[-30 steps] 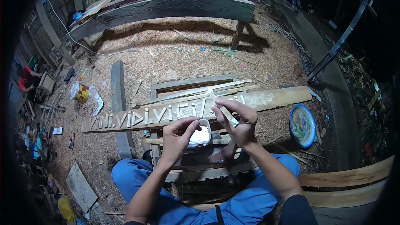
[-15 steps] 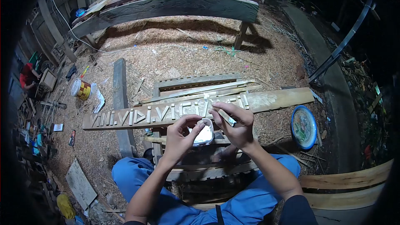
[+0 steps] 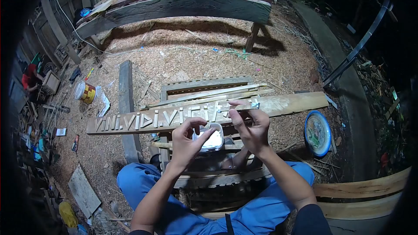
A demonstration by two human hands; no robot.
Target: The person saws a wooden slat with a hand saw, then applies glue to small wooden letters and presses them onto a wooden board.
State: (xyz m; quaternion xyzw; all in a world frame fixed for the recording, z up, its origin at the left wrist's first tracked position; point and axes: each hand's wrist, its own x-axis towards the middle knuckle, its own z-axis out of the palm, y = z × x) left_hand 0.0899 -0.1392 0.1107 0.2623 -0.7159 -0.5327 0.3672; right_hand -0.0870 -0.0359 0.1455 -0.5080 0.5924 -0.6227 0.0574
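Note:
A long wooden board [image 3: 296,102] lies crosswise before me, with raised wooden letters [image 3: 146,120] along it reading roughly "VINI.VIDI.VICI". Between my fingers and thumb, my right hand [image 3: 250,130] pinches a thin stick [image 3: 238,108] above the board, whitish stuff at its ends. My left hand [image 3: 187,141] is curved beside a small white tub [image 3: 212,142], thumb and fingertips apart; I make out nothing between them. White paste shows inside the tub. My right fingers hide the letters at the right end.
A wooden frame [image 3: 204,81] supports the board. At right is a blue-rimmed round tray [image 3: 318,133]; at left, a yellow bucket [image 3: 85,92]. Beyond stands a long workbench [image 3: 178,11]. A person in red [image 3: 30,78] crouches far left. Shavings cover the ground.
My right hand has turned, swinging the stick from a steep slant to nearly level over the board. My left fingertips have drawn slightly apart.

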